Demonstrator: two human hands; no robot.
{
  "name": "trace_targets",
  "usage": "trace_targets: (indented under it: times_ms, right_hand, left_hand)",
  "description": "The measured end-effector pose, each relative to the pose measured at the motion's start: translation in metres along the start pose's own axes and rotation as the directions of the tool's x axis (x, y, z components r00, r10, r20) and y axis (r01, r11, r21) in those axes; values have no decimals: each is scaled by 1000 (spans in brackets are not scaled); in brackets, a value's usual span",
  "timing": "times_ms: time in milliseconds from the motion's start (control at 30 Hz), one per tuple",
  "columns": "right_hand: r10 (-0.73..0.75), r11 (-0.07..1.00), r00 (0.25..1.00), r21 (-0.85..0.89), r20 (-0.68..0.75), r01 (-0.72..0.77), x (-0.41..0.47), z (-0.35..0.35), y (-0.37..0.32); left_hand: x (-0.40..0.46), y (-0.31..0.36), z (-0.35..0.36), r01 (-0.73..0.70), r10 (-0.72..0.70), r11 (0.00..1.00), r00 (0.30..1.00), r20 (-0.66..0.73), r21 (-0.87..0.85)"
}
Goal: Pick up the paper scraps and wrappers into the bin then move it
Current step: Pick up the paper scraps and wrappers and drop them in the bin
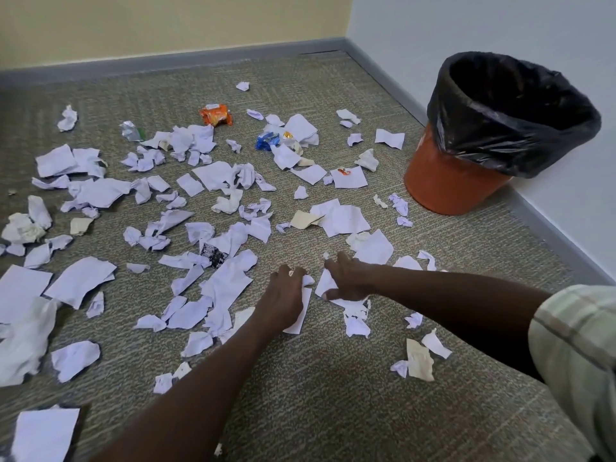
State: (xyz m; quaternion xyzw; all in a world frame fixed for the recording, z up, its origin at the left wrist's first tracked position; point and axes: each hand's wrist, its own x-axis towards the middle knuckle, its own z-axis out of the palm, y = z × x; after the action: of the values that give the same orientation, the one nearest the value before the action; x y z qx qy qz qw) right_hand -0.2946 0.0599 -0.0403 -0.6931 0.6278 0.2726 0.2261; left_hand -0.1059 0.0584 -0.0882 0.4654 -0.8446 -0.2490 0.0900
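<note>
Several white paper scraps (213,175) lie scattered over the carpet, with an orange wrapper (216,115), a blue wrapper (266,141) and a silver wrapper (131,131) among them at the back. The orange bin (443,181) with a black liner stands at the right by the wall, its mouth tilted toward me. Low over the carpet in the middle, my left hand (286,295) grips a crumpled white scrap with a flat piece hanging under it. My right hand (346,278) pinches another white scrap just beside it.
A grey skirting board (383,78) runs along the yellow back wall and the white right wall, meeting in a corner behind the bin. Beige cardboard pieces (419,360) lie near my right forearm. Bare carpet (333,411) shows close to me.
</note>
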Motion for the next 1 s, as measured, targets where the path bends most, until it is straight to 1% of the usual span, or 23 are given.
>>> trace_targets:
  times_ms: [67,133,233,267,333,367,433,533,633,700,767,833,900,933,967,1000]
  right_hand:
    - [-20,996,998,-92,-53,15,-5,6,-3]
    - [-41,991,995,-132,-92,29,2,18,-2]
    - [-95,992,992,-91,-88,87,14,29,-1]
    - [-94,994,993,-61,-77,90,14,29,-1]
    - [-73,997,994,14,-85,74,8,24,-5]
    - [-72,996,993,47,-95,76,5,21,-7]
    - [-60,991,995,114,-84,70,5,21,-10]
    - [-37,980,997,193,-61,49,4,16,-17]
    - [-24,971,998,236,-65,39,4,2,-20]
    - [-13,961,995,275,-99,40,5,-8,-17]
    - [-8,953,992,299,-129,46,4,-15,-15]
    - [-15,947,990,314,-142,60,1,-16,-16]
    - [-15,941,990,334,-139,61,-1,-14,-20]
    - [-7,939,991,340,-131,51,-1,-13,-23]
    - [-8,938,991,343,-132,54,-2,-12,-26]
    - [-3,937,990,345,-142,53,-2,-14,-28]
  left_hand:
    - [5,-9,10,-29,25,995,999,46,100]
    - [10,-21,19,-40,21,984,994,107,171]
    - [6,-15,10,-56,34,975,994,108,213]
    - [3,-9,6,-64,48,975,995,83,213]
    - [-2,2,-1,-26,10,973,998,68,229]
    - [-4,7,-5,2,-21,962,997,68,274]
    - [-4,8,-6,-1,-20,946,998,61,324]
    - [1,-9,3,-64,38,954,995,94,292]
    - [7,-18,3,13,-38,982,991,130,189]
    - [7,-17,-5,32,-46,994,990,132,108]
    - [7,-17,-10,50,-57,997,991,123,63]
    - [5,-17,-9,66,-68,997,996,62,31]
    - [1,-15,-10,64,-63,998,997,38,-29]
    - [-2,-14,-13,54,-53,998,998,15,-39]
    - [-3,-13,-15,53,-52,998,998,22,-36]
    - [-6,-12,-18,49,-49,999,999,11,-9]
